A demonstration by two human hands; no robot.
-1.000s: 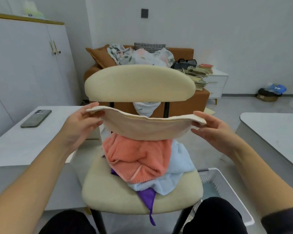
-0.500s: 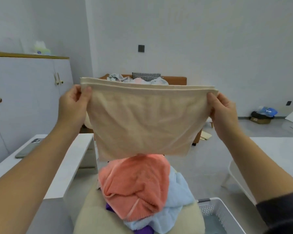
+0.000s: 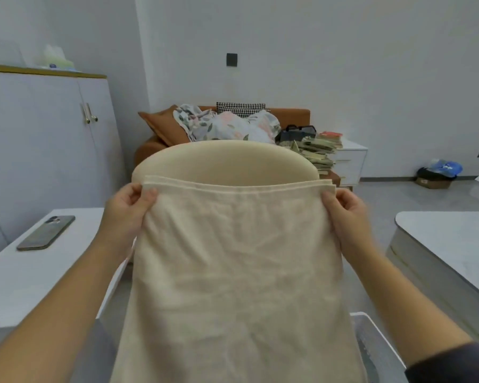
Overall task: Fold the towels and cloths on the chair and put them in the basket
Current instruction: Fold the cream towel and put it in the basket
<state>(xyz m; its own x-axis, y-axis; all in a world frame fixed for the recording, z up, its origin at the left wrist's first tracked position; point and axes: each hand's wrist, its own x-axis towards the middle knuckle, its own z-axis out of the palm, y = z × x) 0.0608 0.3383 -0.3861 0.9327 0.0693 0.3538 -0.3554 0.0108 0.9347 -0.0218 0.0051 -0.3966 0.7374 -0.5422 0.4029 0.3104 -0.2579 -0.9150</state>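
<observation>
The biggest thing is the white wall (image 3: pixel 343 64) at the back. On the left stands a tall white cupboard (image 3: pixel 39 147).

In the middle hangs a big cream towel (image 3: pixel 238 272). It is held up in the air in front of the chair (image 3: pixel 224 161) and hides the seat. Its top edge shows more than one layer, so it looks folded over.

A white left table (image 3: pixel 25 277) is on one side and a white right table (image 3: pixel 454 244) is on the other. A brown sofa (image 3: pixel 293 117) stands by the wall, with a flowery blanket (image 3: pixel 227 125) heaped on it.

The chair has a cream back that peeks out above the top of the towel. The white basket (image 3: pixel 379 352) sits on the floor, low on the right, just beside the hanging side of the towel. Only part of it shows.

The left hand (image 3: pixel 127 214) holds the top left corner of the towel — its grip is closed, with the cloth pinched between thumb and fingers. The right hand (image 3: pixel 346 214) holds the top right corner, and its grip is closed on the cloth too.

A messy pile of books (image 3: pixel 315 150) sits at the right end of the sofa. A dark phone (image 3: pixel 46 229) lies flat on the left table. Smallest of all is a dark switch (image 3: pixel 232 60) on the wall.
</observation>
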